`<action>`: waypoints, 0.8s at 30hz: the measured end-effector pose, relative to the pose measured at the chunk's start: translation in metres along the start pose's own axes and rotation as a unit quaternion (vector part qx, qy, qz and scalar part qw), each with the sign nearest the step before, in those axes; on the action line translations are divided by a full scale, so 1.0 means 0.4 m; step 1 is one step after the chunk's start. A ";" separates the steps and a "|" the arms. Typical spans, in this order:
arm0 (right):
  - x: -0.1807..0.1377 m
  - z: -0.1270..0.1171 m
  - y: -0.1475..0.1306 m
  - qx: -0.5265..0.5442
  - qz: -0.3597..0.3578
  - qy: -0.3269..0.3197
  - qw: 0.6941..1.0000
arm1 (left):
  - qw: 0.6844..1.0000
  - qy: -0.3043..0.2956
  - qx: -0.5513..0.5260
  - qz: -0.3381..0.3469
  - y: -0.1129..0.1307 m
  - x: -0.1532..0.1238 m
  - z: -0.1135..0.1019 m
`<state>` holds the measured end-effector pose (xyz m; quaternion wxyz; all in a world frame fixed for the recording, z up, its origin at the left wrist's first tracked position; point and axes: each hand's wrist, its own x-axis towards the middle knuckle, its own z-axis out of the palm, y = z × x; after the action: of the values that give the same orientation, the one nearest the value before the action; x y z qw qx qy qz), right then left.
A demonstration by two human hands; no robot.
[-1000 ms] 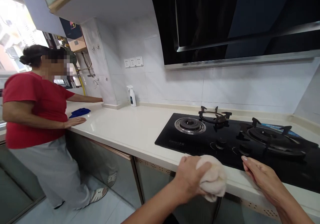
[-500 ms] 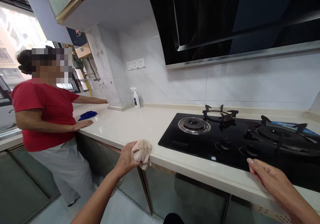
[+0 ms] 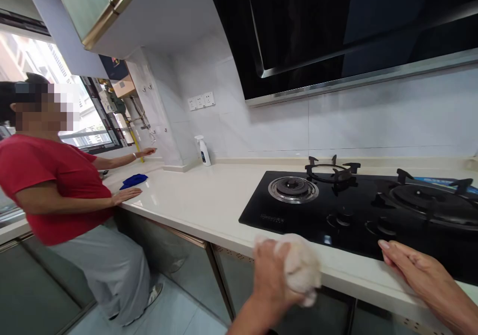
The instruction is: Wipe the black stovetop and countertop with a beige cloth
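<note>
My left hand (image 3: 271,270) is wrapped around a bunched, pale cloth (image 3: 302,265) at the front edge of the counter, below the gas stove. The hand and cloth are partly blurred. My right hand (image 3: 418,270) is by the front right of the black gas stove (image 3: 298,220), its fingers loosely stretched out just below a knob (image 3: 386,225). I see nothing in it, though its underside is hidden.
A person in a red top (image 3: 56,175) stands at the left, one hand on the counter (image 3: 201,195) beside a blue cloth (image 3: 134,180). A white spray bottle (image 3: 203,152) is against the wall. A black range hood (image 3: 317,36) overhangs the stove.
My left hand has moved right along the counter edge with the cloth. My right hand has barely moved. The other person's far arm has lifted away from the wall corner.
</note>
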<state>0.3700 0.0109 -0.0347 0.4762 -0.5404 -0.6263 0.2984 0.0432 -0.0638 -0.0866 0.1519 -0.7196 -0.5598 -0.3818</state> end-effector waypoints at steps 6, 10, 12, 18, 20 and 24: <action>0.001 0.001 -0.001 0.040 0.056 -0.068 0.995 | 0.995 -0.013 0.007 0.096 0.281 0.029 0.162; -0.001 0.001 -0.007 0.045 0.081 -0.097 0.991 | 0.984 0.117 -0.006 0.137 0.302 0.055 0.138; -0.003 0.000 -0.010 0.042 0.075 -0.090 0.992 | 0.976 0.149 -0.021 0.157 0.279 0.064 0.108; 0.004 -0.010 -0.007 -0.014 0.034 -0.099 0.994 | 0.973 0.160 -0.042 0.162 0.187 0.058 0.036; 0.006 -0.011 -0.003 -0.016 0.038 -0.098 0.994 | 0.977 0.146 -0.030 0.154 0.145 0.044 0.018; 0.009 -0.011 0.008 -0.011 0.043 -0.105 0.993 | 0.981 0.126 0.014 0.150 0.021 0.017 -0.026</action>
<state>0.3755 0.0145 -0.0349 0.3887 -0.5377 -0.6521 0.3667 0.0475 -0.0686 -0.0731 0.2867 -0.7390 -0.4273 -0.4349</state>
